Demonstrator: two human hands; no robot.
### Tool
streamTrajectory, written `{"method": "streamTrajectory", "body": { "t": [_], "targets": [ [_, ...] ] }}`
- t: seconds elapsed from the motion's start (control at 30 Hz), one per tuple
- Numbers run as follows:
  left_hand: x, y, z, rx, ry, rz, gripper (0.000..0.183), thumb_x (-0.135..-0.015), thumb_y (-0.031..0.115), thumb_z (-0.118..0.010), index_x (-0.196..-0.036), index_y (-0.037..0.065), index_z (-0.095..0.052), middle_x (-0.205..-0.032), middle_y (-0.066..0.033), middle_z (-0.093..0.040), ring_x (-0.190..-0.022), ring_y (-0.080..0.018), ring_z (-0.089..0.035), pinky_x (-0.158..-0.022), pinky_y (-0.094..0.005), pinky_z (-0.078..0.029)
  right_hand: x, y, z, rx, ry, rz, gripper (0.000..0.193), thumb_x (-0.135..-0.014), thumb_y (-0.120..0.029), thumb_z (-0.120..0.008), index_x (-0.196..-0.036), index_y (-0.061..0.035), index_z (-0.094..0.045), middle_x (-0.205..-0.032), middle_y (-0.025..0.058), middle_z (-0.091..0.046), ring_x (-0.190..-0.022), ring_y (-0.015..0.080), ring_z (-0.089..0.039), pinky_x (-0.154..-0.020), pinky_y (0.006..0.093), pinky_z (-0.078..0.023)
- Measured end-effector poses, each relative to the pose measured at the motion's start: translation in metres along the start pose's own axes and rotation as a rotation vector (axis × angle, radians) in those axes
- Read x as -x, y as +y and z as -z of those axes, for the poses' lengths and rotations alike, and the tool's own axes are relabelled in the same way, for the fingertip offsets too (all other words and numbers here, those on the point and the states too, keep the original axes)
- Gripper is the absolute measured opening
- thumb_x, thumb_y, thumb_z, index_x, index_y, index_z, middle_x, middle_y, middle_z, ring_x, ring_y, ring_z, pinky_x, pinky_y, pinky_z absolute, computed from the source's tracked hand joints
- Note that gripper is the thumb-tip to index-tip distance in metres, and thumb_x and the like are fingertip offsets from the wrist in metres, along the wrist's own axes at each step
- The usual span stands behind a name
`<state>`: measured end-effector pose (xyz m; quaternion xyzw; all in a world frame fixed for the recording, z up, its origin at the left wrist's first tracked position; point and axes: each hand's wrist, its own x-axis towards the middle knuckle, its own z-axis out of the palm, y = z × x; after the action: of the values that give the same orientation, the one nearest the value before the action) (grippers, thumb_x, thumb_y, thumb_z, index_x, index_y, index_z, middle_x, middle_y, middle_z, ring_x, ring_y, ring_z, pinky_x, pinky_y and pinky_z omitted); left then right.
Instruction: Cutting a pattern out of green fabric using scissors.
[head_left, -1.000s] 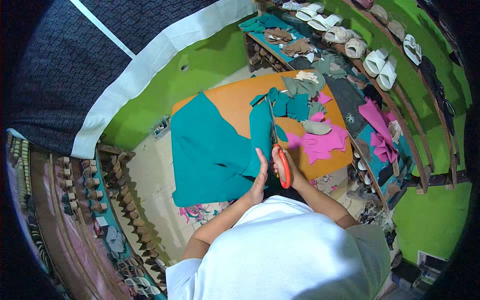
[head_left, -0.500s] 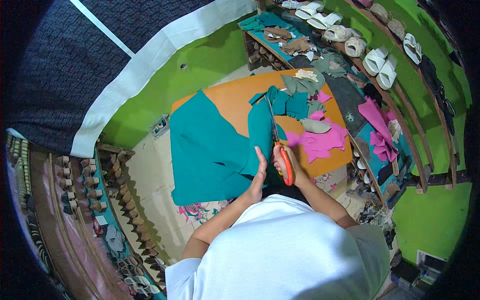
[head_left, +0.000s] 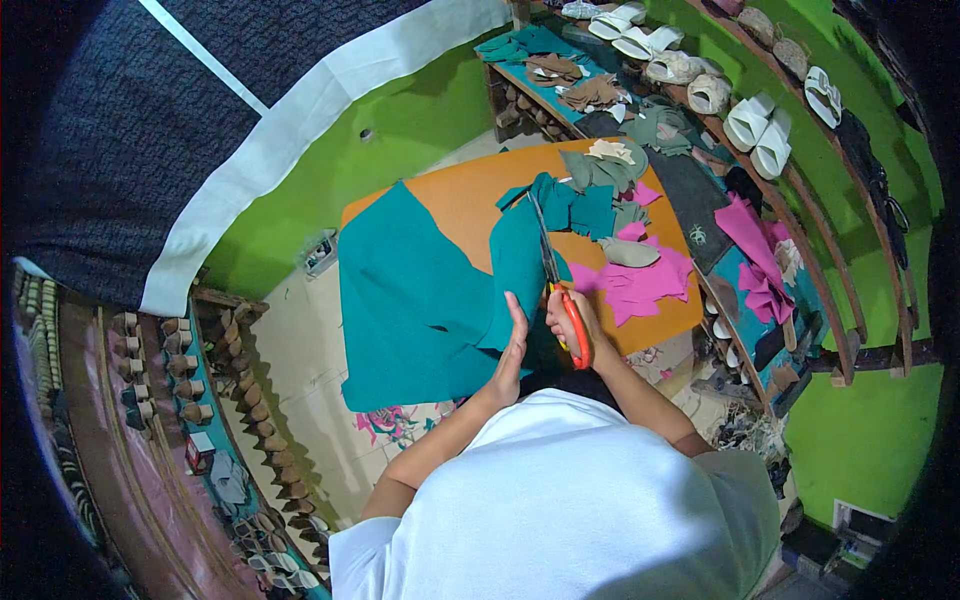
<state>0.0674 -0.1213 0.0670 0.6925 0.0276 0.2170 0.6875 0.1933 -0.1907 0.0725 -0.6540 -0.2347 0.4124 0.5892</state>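
A large teal sheet (head_left: pixel 410 290), like fabric or thin leather, covers the left of the orange table. My left hand (head_left: pixel 510 355) holds its near right part, thumb extended along the raised material; the other fingers are mostly hidden. My right hand (head_left: pixel 575 325) grips scissors (head_left: pixel 577 345) with orange-red handles. Their long blades point away from me, along the right side of the raised teal part, tips near a folded teal edge. Smaller teal pieces (head_left: pixel 593 210) lie just right of the tips.
On the orange table (head_left: pixel 465 215) are pink scraps (head_left: pixel 650 285) and grey-green pieces (head_left: pixel 630 252). To the right, a bench holds more cut pieces, with white sandals (head_left: pixel 760 135) on racks above. Shoe heels (head_left: pixel 255 410) line shelves at left. Coloured offcuts (head_left: pixel 400 422) litter the floor.
Both hands and the scissors stay in nearly the same place. The raised teal part has shifted slightly left, and the scissor blades look a little farther apart.
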Motion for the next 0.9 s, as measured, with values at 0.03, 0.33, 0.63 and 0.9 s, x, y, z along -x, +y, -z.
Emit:
{"method": "streamTrajectory", "body": {
  "t": [0.03,0.33,0.63,0.9],
  "targets": [
    [-0.0002,0.0009,0.0006,-0.012,0.006,-0.003,0.061,-0.087,0.043,-0.01,-0.129,0.0,0.005,-0.134,-0.0107,0.019,-0.124,-0.0231,0.017,-0.099,-0.0351,0.009,-0.0015,0.0028,0.0018,-0.004,-0.012,-0.015,0.046,-0.083,-0.048,-0.037,-0.066,-0.0061,-0.043,-0.052,-0.001,-0.041,-0.045,0.0088,-0.042,-0.041,0.0239,-0.034],
    [0.0003,0.0024,0.0046,-0.028,-0.014,-0.029,0.061,-0.087,0.042,-0.01,-0.129,0.0,0.002,-0.135,-0.0114,0.015,-0.125,-0.023,0.013,-0.1,-0.0345,0.008,-0.0061,0.0048,0.0079,-0.072,-0.063,0.002,0.04,-0.082,-0.049,-0.037,-0.07,-0.011,-0.038,-0.056,-0.0054,-0.034,-0.043,0.0014,-0.03,-0.038,0.0159,-0.025],
    [0.0014,-0.0036,0.0066,-0.056,0.001,-0.021,0.059,-0.088,0.041,-0.011,-0.129,0.001,0.004,-0.135,-0.0129,0.015,-0.125,-0.0242,0.01,-0.101,-0.0351,0.002,-0.0007,-0.0015,0.0061,-0.038,-0.002,-0.025,0.048,-0.081,-0.052,-0.037,-0.068,-0.006,-0.043,-0.054,-0.0005,-0.042,-0.046,0.0083,-0.042,-0.043,0.0227,-0.035],
    [0.0021,-0.001,0.0035,-0.074,0.006,-0.051,0.058,-0.088,0.039,-0.011,-0.129,0.001,0.003,-0.135,-0.013,0.015,-0.125,-0.0248,0.009,-0.101,-0.035,0.001,0.0025,0.0027,0.0053,-0.126,0.004,-0.024,0.046,-0.081,-0.051,-0.039,-0.065,-0.0078,-0.043,-0.051,-0.0024,-0.041,-0.041,0.0056,-0.039,-0.035,0.0207,-0.031]
  ]
}}
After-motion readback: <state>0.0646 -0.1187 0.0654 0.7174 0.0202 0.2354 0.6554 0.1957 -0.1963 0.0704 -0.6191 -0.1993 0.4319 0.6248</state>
